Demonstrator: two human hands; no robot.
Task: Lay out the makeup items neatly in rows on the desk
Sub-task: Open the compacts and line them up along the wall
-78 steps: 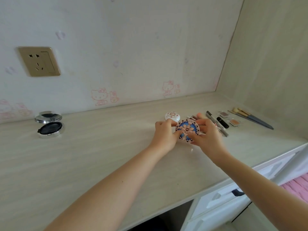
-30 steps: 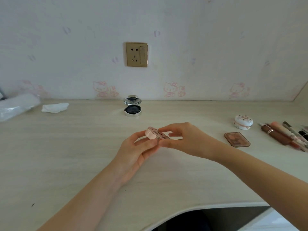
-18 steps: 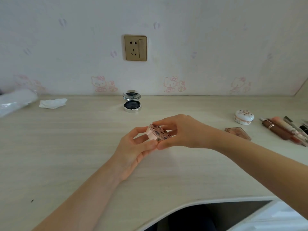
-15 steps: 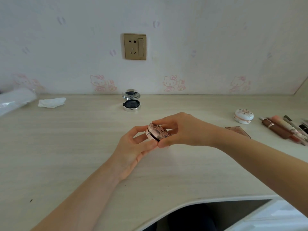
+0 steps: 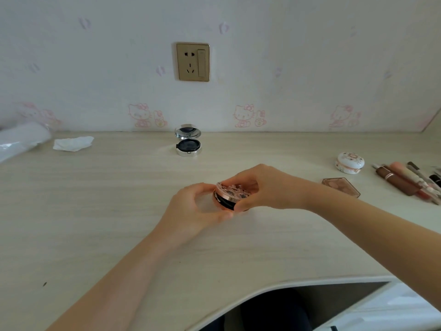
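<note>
A round rose-gold compact (image 5: 231,194) with a patterned lid sits between both hands above the middle of the desk (image 5: 95,211). My right hand (image 5: 262,187) grips its lid from above and the right, thumb under the front edge. My left hand (image 5: 198,211) cups it from the left, fingertips on its rim and underside. The lid is lifted a crack, showing a dark gap. An open silver compact (image 5: 188,143) stands near the wall. At the right lie a white patterned jar (image 5: 350,162), a brown eyeshadow pan (image 5: 340,186) and a row of lip sticks and pencils (image 5: 405,181).
A crumpled tissue (image 5: 72,143) and a clear plastic wrap (image 5: 21,142) lie at the far left by the wall. A wall socket (image 5: 192,62) is above the silver compact. The desk's front edge curves inward at the lower right, above white drawers (image 5: 393,311).
Both hands carried the rose-gold compact from the right-hand group to the desk's middle. In the last half second it lowered slightly and its lid opened a crack.
</note>
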